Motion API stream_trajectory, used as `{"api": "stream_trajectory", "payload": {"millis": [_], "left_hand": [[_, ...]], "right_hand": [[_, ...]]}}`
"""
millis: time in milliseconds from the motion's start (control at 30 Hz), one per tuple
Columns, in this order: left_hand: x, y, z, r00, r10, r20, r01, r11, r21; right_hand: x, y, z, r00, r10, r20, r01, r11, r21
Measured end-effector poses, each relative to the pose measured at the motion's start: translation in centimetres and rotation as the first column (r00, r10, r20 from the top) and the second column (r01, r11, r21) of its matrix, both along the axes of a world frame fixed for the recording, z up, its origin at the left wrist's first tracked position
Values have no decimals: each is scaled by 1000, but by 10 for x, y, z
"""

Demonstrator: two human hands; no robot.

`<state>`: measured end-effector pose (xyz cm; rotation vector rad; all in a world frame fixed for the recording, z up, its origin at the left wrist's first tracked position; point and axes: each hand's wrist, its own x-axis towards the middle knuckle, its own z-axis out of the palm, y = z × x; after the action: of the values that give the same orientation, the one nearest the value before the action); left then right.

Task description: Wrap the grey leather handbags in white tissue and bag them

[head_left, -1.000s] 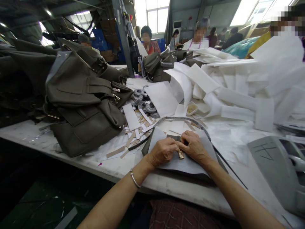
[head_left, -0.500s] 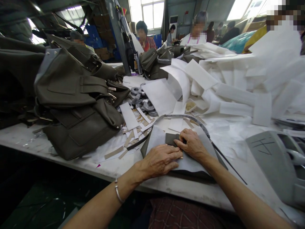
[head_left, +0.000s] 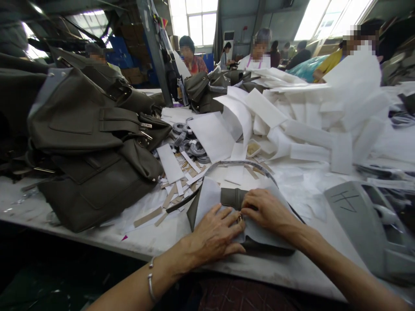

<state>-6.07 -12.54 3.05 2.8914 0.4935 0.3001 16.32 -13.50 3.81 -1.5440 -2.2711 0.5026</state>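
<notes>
In front of me on the table lies a dark olive bag (head_left: 269, 245) wrapped in pale sheeting (head_left: 209, 196), with a thin dark handle (head_left: 223, 163) looping behind it. A short, broad olive leather strap (head_left: 229, 196) lies on the sheeting. My left hand (head_left: 218, 231) rests flat on the bag, fingers stretched and slightly apart. My right hand (head_left: 267, 211) has its fingers curled and pinched at the strap's near end, their tips partly hidden. Between the two hands shows a small gold metal fitting (head_left: 240, 217).
Olive bags (head_left: 81, 142) are piled at left. Behind my hands lie cut strips (head_left: 170, 164), grey coils (head_left: 191, 142) and heaped white sheets (head_left: 301, 116). A grey machine (head_left: 353, 216) stands at right. Co-workers (head_left: 259, 60) sit across the table.
The view has shifted. More of the strap shows beyond my hands. My left hand's fingers have spread a little, and my right hand has come nearer along the strap.
</notes>
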Motion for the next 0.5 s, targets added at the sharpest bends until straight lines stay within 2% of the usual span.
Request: {"api": "stream_trajectory", "payload": {"millis": [67,167,300,500], "left_hand": [[-3,1,-5,1000,1,20,0,1000,-26],[-5,0,-13,999,5,44,-3,999,-45],[-4,-5,-17,996,35,84,-31,999,-45],[2,-8,-19,995,30,91,-30,1000,-6]], "right_hand": [[1,-11,4,995,84,-44,-86,996,-31],[0,-17,-1,982,157,-105,-164,985,-60],[-2,-11,-3,974,209,-88,-217,971,-102],[4,6,8,939,344,-10,-344,934,-93]]}}
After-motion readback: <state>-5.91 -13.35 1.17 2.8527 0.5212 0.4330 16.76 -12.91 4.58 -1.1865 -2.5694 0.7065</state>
